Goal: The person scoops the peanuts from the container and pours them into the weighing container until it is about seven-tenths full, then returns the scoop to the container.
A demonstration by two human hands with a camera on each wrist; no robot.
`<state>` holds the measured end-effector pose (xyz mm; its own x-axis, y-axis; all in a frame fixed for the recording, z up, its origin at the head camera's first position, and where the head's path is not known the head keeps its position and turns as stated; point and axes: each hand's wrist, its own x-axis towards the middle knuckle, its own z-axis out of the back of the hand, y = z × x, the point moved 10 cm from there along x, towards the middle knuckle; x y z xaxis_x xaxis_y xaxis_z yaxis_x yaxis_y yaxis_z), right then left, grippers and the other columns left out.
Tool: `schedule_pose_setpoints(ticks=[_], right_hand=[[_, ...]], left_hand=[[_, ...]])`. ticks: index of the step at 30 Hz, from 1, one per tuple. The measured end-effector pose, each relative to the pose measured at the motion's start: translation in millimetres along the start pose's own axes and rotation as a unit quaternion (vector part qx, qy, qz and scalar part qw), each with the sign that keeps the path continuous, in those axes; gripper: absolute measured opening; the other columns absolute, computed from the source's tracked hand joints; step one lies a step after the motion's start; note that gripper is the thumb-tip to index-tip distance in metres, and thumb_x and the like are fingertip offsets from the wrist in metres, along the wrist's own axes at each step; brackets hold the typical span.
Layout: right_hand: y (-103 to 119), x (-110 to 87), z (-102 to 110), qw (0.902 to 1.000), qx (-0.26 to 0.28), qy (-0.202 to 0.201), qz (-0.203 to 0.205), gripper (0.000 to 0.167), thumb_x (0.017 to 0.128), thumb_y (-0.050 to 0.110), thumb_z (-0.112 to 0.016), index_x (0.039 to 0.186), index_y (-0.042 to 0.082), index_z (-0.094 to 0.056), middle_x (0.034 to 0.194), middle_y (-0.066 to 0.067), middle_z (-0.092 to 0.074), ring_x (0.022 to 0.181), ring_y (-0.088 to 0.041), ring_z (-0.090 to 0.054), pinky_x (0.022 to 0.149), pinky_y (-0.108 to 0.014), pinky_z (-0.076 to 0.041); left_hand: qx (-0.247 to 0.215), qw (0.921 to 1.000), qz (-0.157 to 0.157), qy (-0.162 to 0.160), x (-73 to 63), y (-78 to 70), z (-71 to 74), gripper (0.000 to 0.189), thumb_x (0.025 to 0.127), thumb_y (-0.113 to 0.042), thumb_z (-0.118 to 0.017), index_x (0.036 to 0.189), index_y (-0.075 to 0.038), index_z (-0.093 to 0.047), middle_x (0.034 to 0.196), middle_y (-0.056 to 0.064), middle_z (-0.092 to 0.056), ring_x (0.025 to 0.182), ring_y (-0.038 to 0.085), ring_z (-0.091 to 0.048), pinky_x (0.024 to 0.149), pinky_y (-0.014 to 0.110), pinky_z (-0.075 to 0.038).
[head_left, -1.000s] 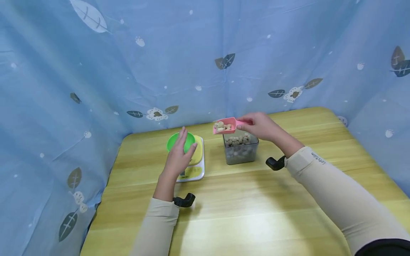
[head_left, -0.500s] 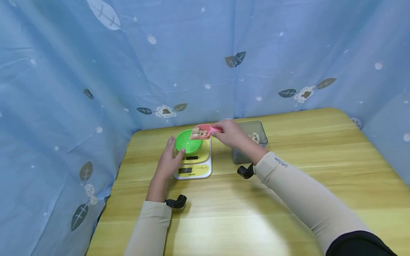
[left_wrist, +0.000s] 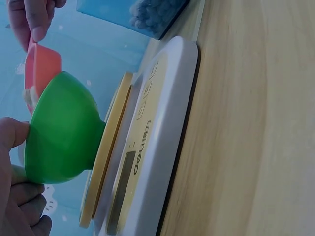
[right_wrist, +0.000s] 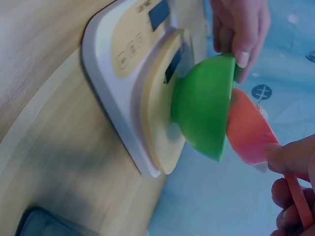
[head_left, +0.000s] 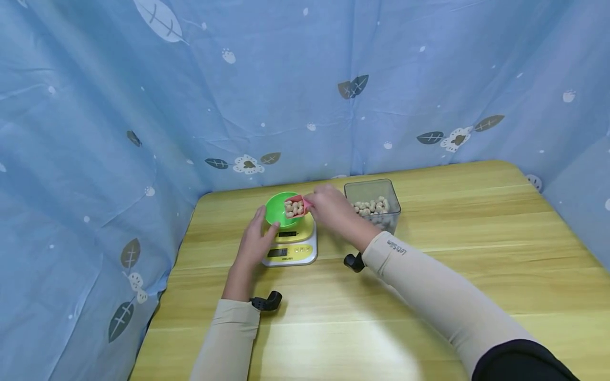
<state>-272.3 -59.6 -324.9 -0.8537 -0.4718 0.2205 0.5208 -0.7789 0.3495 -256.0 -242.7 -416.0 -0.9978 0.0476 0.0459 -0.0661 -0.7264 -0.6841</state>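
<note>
My right hand (head_left: 331,209) grips the handle of a small pink scoop (right_wrist: 248,130) loaded with pale nuts (head_left: 294,206) that look like cashews. The scoop is tilted over the right side of a green bowl (head_left: 274,212). In the right wrist view its underside overlaps the bowl's rim. My left hand (head_left: 251,242) holds the bowl's left side, its thumb (left_wrist: 17,132) at the rim and its fingers curled around the edge. Under the bowl is a white and yellow kitchen scale (head_left: 301,253), its display facing me. The bowl's inside is partly hidden by the scoop.
A clear grey bin (head_left: 369,186) of the same nuts stands right of the scale, close to my right forearm. Everything rests on a wood-grain table (head_left: 452,238). A blue patterned curtain (head_left: 295,84) hangs behind and along the left side.
My right hand has carried the loaded scoop left from above the bin to the bowl and tilted it. My left hand has moved from in front of the bowl to its left side.
</note>
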Motion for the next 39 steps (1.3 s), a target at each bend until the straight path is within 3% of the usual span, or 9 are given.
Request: schedule_pose_setpoints(ticks=[5, 10, 14, 17, 22, 27, 33, 39], right_hand=[[11.3, -3.0, 2.3, 0.9944, -0.083, -0.024, 0.061, 0.028, 0.092, 0.009, -0.066, 0.118, 0.014, -0.073, 0.096, -0.004, -0.065, 0.084, -0.019, -0.05, 0.074, -0.03, -0.046], [26.0, -9.2, 9.0, 0.9738, -0.168, -0.076, 0.133, 0.033, 0.086, -0.002, -0.069, 0.115, 0.013, -0.074, 0.096, -0.005, -0.067, 0.08, -0.02, -0.05, 0.065, -0.028, -0.044], [32.2, -12.8, 13.5, 0.9591, -0.207, -0.109, 0.16, 0.024, 0.091, 0.004, -0.067, 0.113, 0.011, -0.075, 0.093, -0.006, -0.068, 0.078, -0.02, -0.05, 0.061, -0.027, -0.043], [33.1, -14.0, 15.7, 0.9542, -0.219, -0.12, 0.164, 0.024, 0.09, 0.004, -0.068, 0.111, 0.011, -0.076, 0.094, -0.007, -0.068, 0.078, -0.021, -0.051, 0.061, -0.027, -0.044], [27.9, -14.6, 20.8, 0.9615, -0.197, -0.118, 0.152, 0.03, 0.085, 0.0, -0.071, 0.114, 0.009, -0.074, 0.1, -0.01, -0.07, 0.084, -0.022, -0.055, 0.066, -0.027, -0.048], [17.7, -15.0, 31.0, 0.9715, -0.146, -0.124, 0.139, 0.03, 0.086, -0.005, -0.066, 0.111, 0.008, -0.074, 0.095, -0.01, -0.068, 0.083, -0.022, -0.054, 0.07, -0.028, -0.049], [-4.2, -15.6, 47.3, 0.9891, -0.062, -0.094, 0.095, 0.019, 0.092, 0.014, -0.068, 0.109, 0.009, -0.076, 0.084, -0.007, -0.064, 0.081, -0.025, -0.053, 0.073, -0.035, -0.045], [-33.8, -26.4, 68.6, 0.9977, -0.005, -0.059, 0.033, 0.026, 0.092, 0.018, -0.069, 0.116, 0.008, -0.073, 0.091, -0.008, -0.067, 0.088, -0.028, -0.054, 0.085, -0.042, -0.046]], left_hand=[[0.001, 1.0, -0.001, -0.004, 0.6, -1.8, -1.5, 0.074, 0.101, -0.046, -0.047, 0.159, -0.013, -0.016, 0.165, 0.004, -0.013, 0.152, 0.029, -0.016, 0.122, 0.05, -0.017], [0.004, 1.0, -0.002, -0.002, 1.0, -1.2, -2.8, 0.075, 0.101, -0.048, -0.047, 0.159, -0.014, -0.015, 0.166, 0.003, -0.013, 0.151, 0.029, -0.017, 0.122, 0.05, -0.018], [0.004, 1.0, 0.002, -0.002, 1.3, 0.3, -3.6, 0.075, 0.101, -0.049, -0.047, 0.159, -0.014, -0.016, 0.166, 0.003, -0.014, 0.151, 0.029, -0.017, 0.122, 0.048, -0.019], [0.006, 1.0, 0.004, -0.002, 1.0, 0.1, -4.4, 0.075, 0.101, -0.049, -0.047, 0.159, -0.013, -0.016, 0.165, 0.003, -0.014, 0.151, 0.028, -0.017, 0.122, 0.048, -0.019], [0.004, 1.0, 0.006, -0.002, -1.0, -0.8, -5.8, 0.073, 0.101, -0.047, -0.048, 0.159, -0.015, -0.016, 0.165, 0.002, -0.014, 0.151, 0.027, -0.016, 0.123, 0.047, -0.017], [0.001, 0.9999, 0.011, -0.002, -2.6, -0.4, -5.7, 0.072, 0.101, -0.046, -0.048, 0.159, -0.018, -0.016, 0.165, -0.001, -0.013, 0.152, 0.027, -0.016, 0.122, 0.049, -0.017], [0.008, 0.9999, 0.012, -0.002, -2.2, -2.2, -3.2, 0.072, 0.101, -0.047, -0.046, 0.159, -0.018, -0.014, 0.166, 0.0, -0.011, 0.152, 0.026, -0.014, 0.123, 0.048, -0.016], [0.018, 0.9998, -0.002, -0.01, -0.6, -13.5, 4.3, 0.074, 0.101, -0.049, -0.044, 0.159, -0.017, -0.012, 0.166, -0.001, -0.007, 0.152, 0.025, -0.012, 0.123, 0.047, -0.015]])
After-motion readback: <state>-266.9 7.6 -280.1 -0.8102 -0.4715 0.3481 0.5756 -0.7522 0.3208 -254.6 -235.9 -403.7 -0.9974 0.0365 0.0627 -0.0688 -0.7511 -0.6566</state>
